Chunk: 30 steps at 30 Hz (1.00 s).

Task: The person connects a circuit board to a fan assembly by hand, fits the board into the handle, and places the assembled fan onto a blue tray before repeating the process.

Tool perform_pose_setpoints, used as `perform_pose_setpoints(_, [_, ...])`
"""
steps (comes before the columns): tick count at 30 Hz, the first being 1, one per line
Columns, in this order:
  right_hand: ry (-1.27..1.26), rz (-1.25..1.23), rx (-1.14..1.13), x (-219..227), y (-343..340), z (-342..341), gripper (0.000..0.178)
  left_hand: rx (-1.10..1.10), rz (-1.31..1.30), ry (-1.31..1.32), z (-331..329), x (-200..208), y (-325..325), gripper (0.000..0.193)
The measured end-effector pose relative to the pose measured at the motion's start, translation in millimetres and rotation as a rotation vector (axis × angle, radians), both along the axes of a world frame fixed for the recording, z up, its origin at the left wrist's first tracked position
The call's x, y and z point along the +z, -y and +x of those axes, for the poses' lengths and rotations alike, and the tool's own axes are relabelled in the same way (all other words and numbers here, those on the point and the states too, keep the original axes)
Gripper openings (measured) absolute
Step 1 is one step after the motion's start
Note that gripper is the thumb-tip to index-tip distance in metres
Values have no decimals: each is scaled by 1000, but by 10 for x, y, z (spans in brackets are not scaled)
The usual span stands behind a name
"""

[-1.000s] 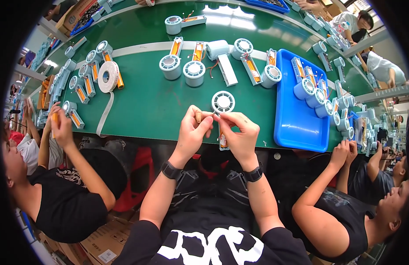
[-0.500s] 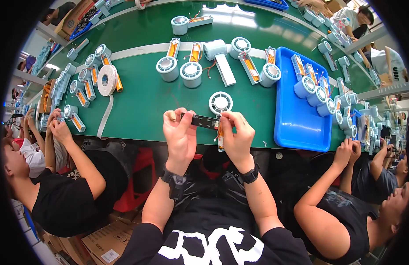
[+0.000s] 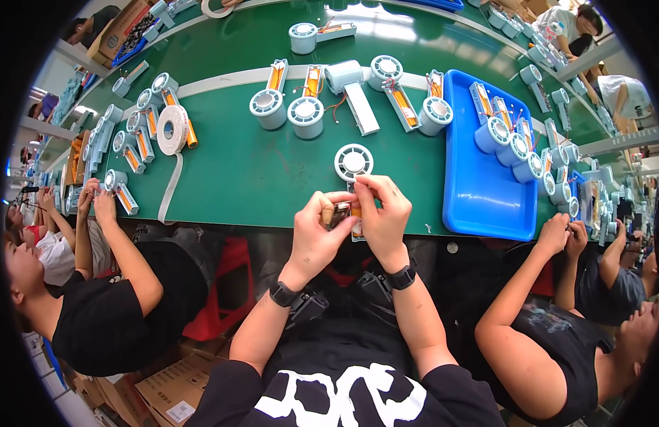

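A pale blue handheld fan [image 3: 353,162] lies in front of me, its round head away from me and its opened handle toward the table's near edge. An orange battery [image 3: 356,228] shows in that handle, partly covered by my fingers. My left hand [image 3: 316,231] is closed on a dark circuit board [image 3: 340,212], held beside the handle and largely hidden by the fingers. With thumb and fingers pinched together, my right hand [image 3: 383,217] is at the top of the handle, just below the fan head; what lies between its fingertips is hidden.
Several similar opened fans [image 3: 306,116] stand across the table. A blue tray [image 3: 489,213] at the right holds more fans. Left of me are a roll of white tape [image 3: 174,129] and further fans [image 3: 120,186]. Co-workers sit close on both sides.
My left hand has moved right and turned inward, bringing the circuit board from a long outstretched position close to the fan handle. My right hand has shifted slightly, now covering the handle's top.
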State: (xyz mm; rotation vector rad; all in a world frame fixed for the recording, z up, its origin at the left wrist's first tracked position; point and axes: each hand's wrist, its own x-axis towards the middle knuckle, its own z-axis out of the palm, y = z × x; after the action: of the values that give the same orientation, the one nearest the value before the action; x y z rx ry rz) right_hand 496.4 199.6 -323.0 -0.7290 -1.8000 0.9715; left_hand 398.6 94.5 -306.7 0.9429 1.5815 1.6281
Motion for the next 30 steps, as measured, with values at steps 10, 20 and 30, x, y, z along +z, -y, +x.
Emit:
perform_pose_setpoints(10, [95, 193, 50, 24, -108, 51, 10, 34, -147, -211, -208, -9, -140, 28])
perform_pose_setpoints(20, [85, 303, 226, 108, -150, 40, 13, -138, 23, 337, -250, -226, -144, 24])
perform_pose_setpoints(30, [99, 272, 223, 93, -158, 33, 11, -150, 62, 425, -253, -259, -167, 21])
